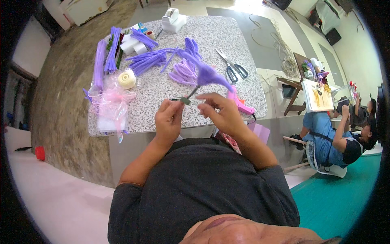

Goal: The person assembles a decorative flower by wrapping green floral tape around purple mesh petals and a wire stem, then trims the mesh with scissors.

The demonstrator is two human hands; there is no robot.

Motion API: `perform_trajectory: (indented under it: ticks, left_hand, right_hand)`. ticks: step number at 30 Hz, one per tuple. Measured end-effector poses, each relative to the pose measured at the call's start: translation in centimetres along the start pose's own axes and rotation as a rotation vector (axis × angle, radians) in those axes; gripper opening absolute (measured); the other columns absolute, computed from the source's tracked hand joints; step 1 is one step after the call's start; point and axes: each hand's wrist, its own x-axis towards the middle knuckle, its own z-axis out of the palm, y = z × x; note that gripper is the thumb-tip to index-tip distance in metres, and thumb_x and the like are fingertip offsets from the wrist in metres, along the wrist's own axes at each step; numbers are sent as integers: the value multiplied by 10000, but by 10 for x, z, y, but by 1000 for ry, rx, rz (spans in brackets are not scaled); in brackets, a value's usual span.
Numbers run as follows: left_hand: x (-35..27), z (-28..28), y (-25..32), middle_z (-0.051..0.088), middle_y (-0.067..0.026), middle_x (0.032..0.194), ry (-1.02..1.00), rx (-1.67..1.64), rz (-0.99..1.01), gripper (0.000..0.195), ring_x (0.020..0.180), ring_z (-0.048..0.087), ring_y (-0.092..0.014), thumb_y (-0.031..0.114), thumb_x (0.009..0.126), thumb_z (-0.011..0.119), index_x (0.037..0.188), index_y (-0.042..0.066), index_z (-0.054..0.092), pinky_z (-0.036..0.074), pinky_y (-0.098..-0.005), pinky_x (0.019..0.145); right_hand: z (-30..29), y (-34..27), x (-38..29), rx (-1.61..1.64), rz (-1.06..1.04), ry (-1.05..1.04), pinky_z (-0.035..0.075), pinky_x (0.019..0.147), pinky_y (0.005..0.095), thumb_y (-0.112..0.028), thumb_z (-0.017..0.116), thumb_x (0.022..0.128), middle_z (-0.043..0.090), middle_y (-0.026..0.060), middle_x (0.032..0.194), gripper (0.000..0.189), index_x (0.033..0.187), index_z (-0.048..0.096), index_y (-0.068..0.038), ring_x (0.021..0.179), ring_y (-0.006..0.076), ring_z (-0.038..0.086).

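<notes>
Over the near edge of the table, a fuzzy purple pipe-cleaner flower [207,74] leans up and away on a dark stem [194,91]. My left hand [168,122] pinches the lower end of this stem, where a strip of dark green tape [184,100] curls out at the fingertips. The tape partly hides where the stem enters the grip. Just right of the stem, my right hand [224,114] has its thumb and fingers apart, with nothing visible between them. A pink glue gun [242,103] lies beyond the right hand, partly behind a petal.
Scissors [232,66] lie at the right of the speckled table [213,27]. Purple pipe-cleaner bundles [149,61], lilac loops [182,73], a cream ribbon roll [126,78] and clear-pink wrapping [112,100] spread leftward. A tape dispenser [172,19] stands at the back. Another person [329,143] sits at right.
</notes>
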Motion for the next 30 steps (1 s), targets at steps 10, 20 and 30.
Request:
perform_trajectory:
  ticks: [10,20,30]
  left_hand:
    - [9,-18,-6,513,-47,728,-87,454,421,430,627,514,-184,-33,660,606,1077,68,632,440,-284,504]
    - [10,-14,-2,510,-48,722,-123,487,446,428,611,514,-183,-25,699,602,1115,74,608,445,-291,512]
    - [10,-1,-6,516,-121,730,-89,303,203,87,616,538,-259,51,839,543,908,-2,534,442,-328,522]
  right_hand:
    - [13,26,13,285,262,-73,510,702,277,-197,563,877,631,120,815,268,940,561,63,755,170,633]
    - [16,22,16,209,131,22,489,635,261,-189,612,832,638,70,725,234,889,606,38,680,126,617]
    - [8,22,14,-141,69,-17,462,642,300,-132,559,850,641,100,784,158,896,608,12,721,178,618]
